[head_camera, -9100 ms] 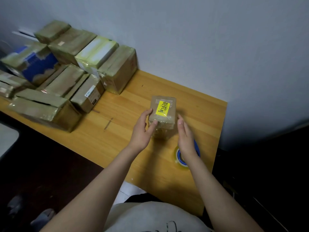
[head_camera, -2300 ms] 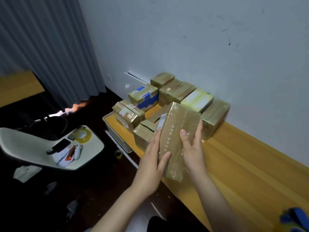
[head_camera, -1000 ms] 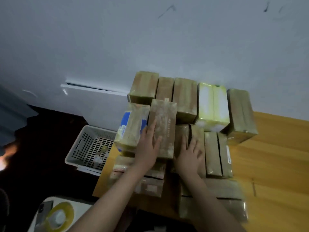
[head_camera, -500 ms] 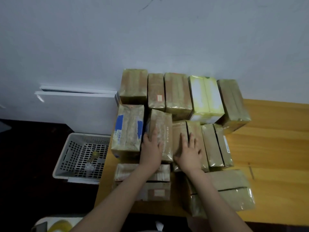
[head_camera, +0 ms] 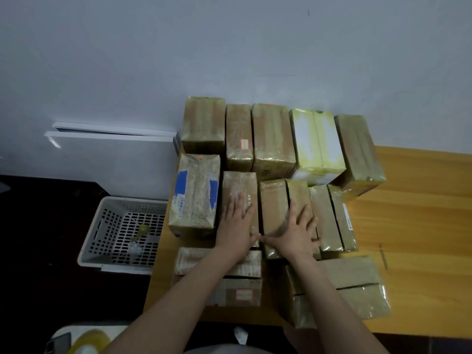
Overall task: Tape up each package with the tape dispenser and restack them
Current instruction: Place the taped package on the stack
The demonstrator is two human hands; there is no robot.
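Several taped brown packages stand packed together at the left end of a wooden table (head_camera: 413, 226), against the wall. My left hand (head_camera: 236, 226) lies flat, fingers straight, on a narrow taped package (head_camera: 238, 187) in the middle row. My right hand (head_camera: 296, 232) rests flat with spread fingers on the two neighbouring packages (head_camera: 273, 200). A blue-marked package (head_camera: 195, 190) stands left of the narrow one, and a yellow-white package (head_camera: 315, 141) sits in the back row. No tape dispenser is in view.
A white perforated basket (head_camera: 122, 233) sits on the dark floor left of the table. At the bottom left, a yellow tape roll (head_camera: 88, 342) and a phone (head_camera: 58, 342) lie on a white seat. Bare tabletop stretches to the right of the stack.
The narrow package I carried from the right has been set down into the middle row. Both hands now lie flat on the stack; my right hand has spread wider.
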